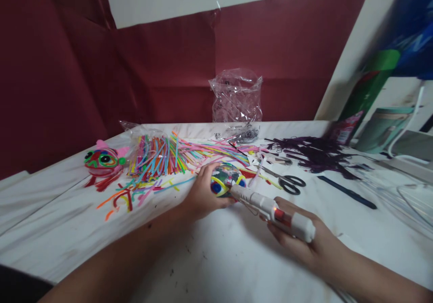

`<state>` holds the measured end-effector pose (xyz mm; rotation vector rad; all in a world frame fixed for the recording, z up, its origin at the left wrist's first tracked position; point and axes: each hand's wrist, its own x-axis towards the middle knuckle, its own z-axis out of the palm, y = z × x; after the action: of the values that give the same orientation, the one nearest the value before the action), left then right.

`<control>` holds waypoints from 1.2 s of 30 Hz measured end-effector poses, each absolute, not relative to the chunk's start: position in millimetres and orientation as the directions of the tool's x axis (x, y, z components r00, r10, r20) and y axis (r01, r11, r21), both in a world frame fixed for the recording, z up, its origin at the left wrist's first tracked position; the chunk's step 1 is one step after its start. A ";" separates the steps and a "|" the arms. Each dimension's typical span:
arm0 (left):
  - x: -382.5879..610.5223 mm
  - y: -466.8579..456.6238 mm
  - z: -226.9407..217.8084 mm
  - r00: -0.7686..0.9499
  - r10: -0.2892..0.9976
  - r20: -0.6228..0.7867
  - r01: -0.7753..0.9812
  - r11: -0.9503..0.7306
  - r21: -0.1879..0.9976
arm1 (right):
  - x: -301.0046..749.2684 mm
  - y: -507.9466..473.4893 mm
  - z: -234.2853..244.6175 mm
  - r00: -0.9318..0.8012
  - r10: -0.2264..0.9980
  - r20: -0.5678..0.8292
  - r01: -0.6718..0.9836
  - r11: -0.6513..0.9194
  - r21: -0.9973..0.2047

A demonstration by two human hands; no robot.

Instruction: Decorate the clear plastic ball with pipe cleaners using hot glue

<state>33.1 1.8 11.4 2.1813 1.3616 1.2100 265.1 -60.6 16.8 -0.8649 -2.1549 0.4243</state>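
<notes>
My left hand [202, 194] is closed around a colourful paper-quilled ball [226, 179] with round eye shapes, holding it on the white table [67, 222]. My right hand [297, 235] grips a white hot glue gun [270, 207] with a red switch. Its nozzle touches the ball's right side. Behind the ball lies a spread of coloured paper strips [162, 156].
A finished red and green quilled fish figure [103, 161] sits at the far left. Black scissors [291, 183], a dark pen [347, 192] and a heap of purple strips [311, 152] lie to the right. A clear plastic bag [237, 98] stands against the maroon wall.
</notes>
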 end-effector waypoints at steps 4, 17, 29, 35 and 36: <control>33.4 1.4 12.1 0.195 0.848 0.494 0.601 -0.501 0.623 | 263.9 -60.3 16.6 -0.462 0.709 0.532 0.436 0.705 -0.560; 36.5 -1.8 13.1 0.198 0.852 0.485 0.562 -0.504 0.656 | 264.3 -61.1 16.2 -0.466 0.727 0.504 0.415 0.683 -0.602; 33.3 2.8 11.2 0.112 0.906 0.408 0.528 -0.402 0.748 | 266.8 -60.4 17.7 -0.444 0.704 0.554 0.431 0.710 -0.557; 35.2 2.5 10.6 0.136 0.880 0.455 0.558 -0.447 0.699 | 264.2 -60.7 21.6 -0.422 0.670 0.610 0.455 0.739 -0.497; 35.4 2.2 11.0 0.134 0.881 0.454 0.559 -0.445 0.700 | 264.2 -60.7 22.0 -0.424 0.668 0.612 0.457 0.741 -0.492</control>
<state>35.4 2.2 11.0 2.0573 1.3892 1.2275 264.2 -60.7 22.0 -0.8461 -2.0934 0.3169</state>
